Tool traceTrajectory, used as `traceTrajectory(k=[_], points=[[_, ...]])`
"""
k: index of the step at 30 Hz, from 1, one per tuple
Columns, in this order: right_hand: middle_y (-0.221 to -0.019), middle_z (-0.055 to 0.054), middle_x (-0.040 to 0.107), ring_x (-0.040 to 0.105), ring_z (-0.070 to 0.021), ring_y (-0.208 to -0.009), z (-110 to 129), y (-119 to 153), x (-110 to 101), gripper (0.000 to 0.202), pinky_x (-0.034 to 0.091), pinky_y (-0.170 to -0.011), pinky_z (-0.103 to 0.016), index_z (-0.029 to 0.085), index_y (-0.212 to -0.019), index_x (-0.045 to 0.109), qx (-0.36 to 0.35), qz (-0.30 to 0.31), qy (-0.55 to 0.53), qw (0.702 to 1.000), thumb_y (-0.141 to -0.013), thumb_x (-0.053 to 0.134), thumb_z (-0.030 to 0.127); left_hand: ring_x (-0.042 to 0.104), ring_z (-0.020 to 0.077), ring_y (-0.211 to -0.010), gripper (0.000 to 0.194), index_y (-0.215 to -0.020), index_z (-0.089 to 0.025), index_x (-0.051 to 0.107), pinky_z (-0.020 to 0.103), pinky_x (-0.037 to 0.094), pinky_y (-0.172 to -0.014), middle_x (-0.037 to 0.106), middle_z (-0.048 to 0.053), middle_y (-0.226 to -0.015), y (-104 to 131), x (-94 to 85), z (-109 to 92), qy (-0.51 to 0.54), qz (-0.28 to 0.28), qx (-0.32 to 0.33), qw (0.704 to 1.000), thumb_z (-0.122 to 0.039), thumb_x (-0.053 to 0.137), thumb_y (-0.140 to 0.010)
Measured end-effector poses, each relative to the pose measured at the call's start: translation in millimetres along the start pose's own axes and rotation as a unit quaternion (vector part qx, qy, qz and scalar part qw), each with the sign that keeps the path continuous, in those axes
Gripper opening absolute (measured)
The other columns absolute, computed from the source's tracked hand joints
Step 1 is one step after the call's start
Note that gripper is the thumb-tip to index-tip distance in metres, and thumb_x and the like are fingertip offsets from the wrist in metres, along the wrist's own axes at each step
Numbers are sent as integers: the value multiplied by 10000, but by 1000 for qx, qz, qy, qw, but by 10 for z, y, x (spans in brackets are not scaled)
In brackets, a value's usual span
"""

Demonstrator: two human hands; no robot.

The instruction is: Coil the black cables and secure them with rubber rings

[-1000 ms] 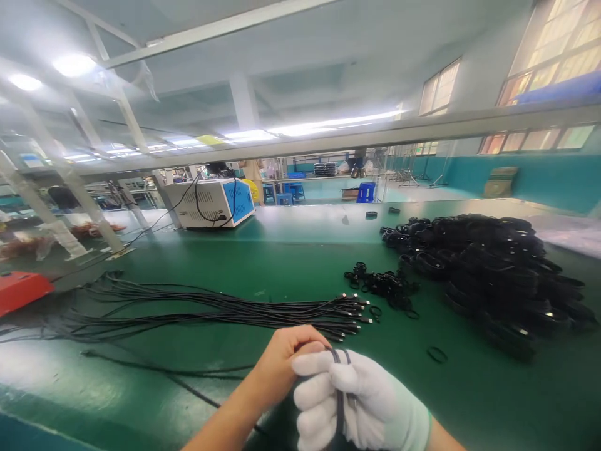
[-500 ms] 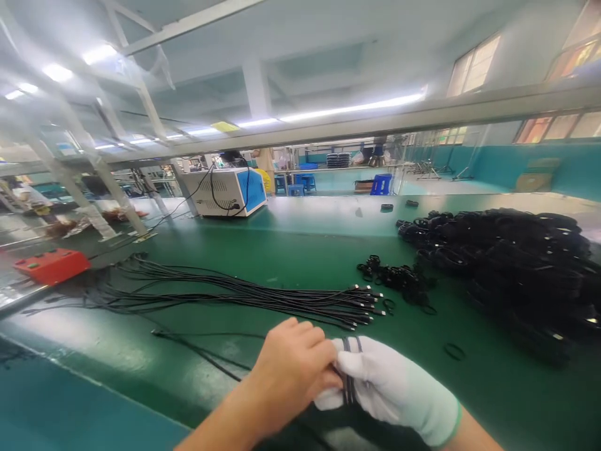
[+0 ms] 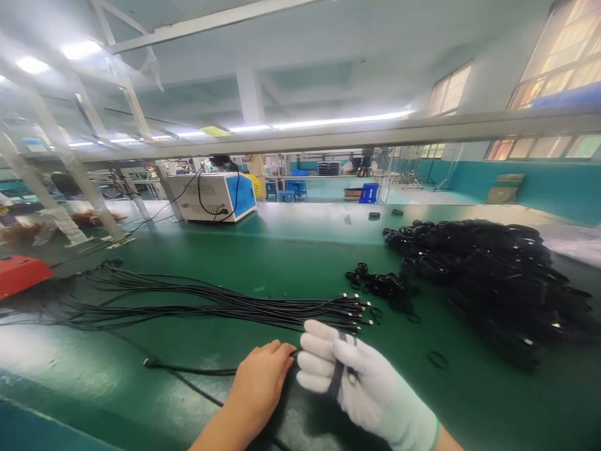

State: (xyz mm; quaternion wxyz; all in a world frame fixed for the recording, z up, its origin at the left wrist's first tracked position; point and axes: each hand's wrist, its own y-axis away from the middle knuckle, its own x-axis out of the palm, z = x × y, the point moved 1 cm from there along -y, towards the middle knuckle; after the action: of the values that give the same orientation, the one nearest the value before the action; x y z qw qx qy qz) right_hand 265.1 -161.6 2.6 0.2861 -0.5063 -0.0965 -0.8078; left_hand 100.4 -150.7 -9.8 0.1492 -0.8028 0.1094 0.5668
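My left hand (image 3: 261,379), bare, is closed on a black cable (image 3: 213,372) whose doubled length runs off to the left along the table. In a white glove, my right hand (image 3: 350,373) faces palm up toward me. Turns of the same kind of cable (image 3: 339,376) lie wound around its fingers, and the thumb presses on them. A small connector end shows in the palm. Just beyond the hands lies a bundle of straight black cables (image 3: 263,308), their pale-tipped plugs pointing right.
Right of the hands are a small heap of black bands (image 3: 382,285), one loose ring (image 3: 437,359) and a large pile of coiled cables (image 3: 488,269). A white and blue machine (image 3: 213,195) stands at the back. A red box (image 3: 21,275) sits far left on the green table (image 3: 291,257).
My left hand has moved left, away from the right palm, drawing the cable. The right hand has turned so its wound fingers show. The view has shifted right.
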Motion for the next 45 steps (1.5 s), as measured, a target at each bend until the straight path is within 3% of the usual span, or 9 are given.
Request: traceTrajectory(k=[8, 12, 17, 21, 27, 32, 36, 40, 45], points=[[-1022, -121, 611, 571, -218, -917, 2, 44, -169, 400, 395, -856, -394, 141, -1107, 563, -15, -160, 139, 977, -748, 693, 261, 539, 169, -602, 168, -714, -208, 564, 295, 312, -580, 612, -12, -686, 293, 53, -375, -104, -84, 140, 981, -109, 475, -815], [-854, -85, 594, 538, -158, -784, -120, 153, -154, 287, 394, -757, -322, 94, -1027, 586, 115, -51, 174, 977, -785, 652, 232, 522, 141, -630, 146, -707, -190, 567, 273, 316, -596, 600, -22, -699, 232, -262, -338, -77, -71, 225, 969, -274, 587, -825], [-741, -12, 429, 421, -100, -640, -274, 181, -28, 327, 329, -632, -273, 98, -878, 529, 247, 71, 44, 965, -703, 724, 294, 537, 103, -700, 30, -782, -202, 657, 209, 377, -658, 612, -30, -779, 155, -518, -128, 139, 32, 164, 976, -229, 644, -780], [-672, 41, 287, 307, -64, -571, -380, 135, -19, 367, 227, -565, -226, 150, -742, 394, 279, 84, -55, 955, -663, 742, 236, 559, 113, -706, 63, -756, -157, 698, 188, 416, -643, 632, -8, -746, 48, -289, -2, 366, 103, 52, 924, -169, 668, -702], [-647, 52, 315, 302, -68, -557, -374, 63, -93, 342, 266, -569, -237, 149, -789, 444, 203, 48, -45, 977, -643, 750, 193, 568, 138, -675, 249, -784, -102, 682, 214, 433, -602, 661, 27, -720, -98, -88, 18, 400, 125, 36, 907, -241, 478, -814], [-864, -51, 601, 536, -146, -748, -173, -5, -137, 308, 419, -743, -336, 152, -992, 587, 3, -74, 8, 997, -721, 710, 232, 589, 161, -760, 291, -845, -191, 644, 233, 405, -639, 671, 10, -833, 13, -146, -55, 168, 60, -30, 984, -199, 354, -867], [-1123, -116, 625, 596, -237, -1004, 24, -21, -234, 358, 388, -956, -445, 143, -1079, 606, -60, -158, 33, 985, -745, 694, 239, 631, 205, -756, 307, -982, -252, 615, 261, 369, -591, 670, 28, -877, 164, -71, -215, -41, 72, -111, 990, -184, 330, -891], [-1176, -133, 609, 588, -270, -1062, 90, -13, -322, 365, 378, -991, -472, 135, -1124, 585, -72, -184, 58, 979, -779, 661, 228, 623, 225, -712, 259, -885, -243, 607, 284, 317, -556, 662, 20, -821, 267, 35, -417, -127, 56, -63, 988, -128, 375, -868], [-1173, -151, 605, 610, -265, -1014, 8, 24, -316, 404, 390, -965, -473, 133, -1177, 542, -60, -181, 116, 975, -803, 639, 252, 526, 174, -559, 187, -682, -207, 529, 306, 248, -529, 588, -10, -651, 307, 76, -445, -136, -60, 66, 987, -63, 470, -785]])
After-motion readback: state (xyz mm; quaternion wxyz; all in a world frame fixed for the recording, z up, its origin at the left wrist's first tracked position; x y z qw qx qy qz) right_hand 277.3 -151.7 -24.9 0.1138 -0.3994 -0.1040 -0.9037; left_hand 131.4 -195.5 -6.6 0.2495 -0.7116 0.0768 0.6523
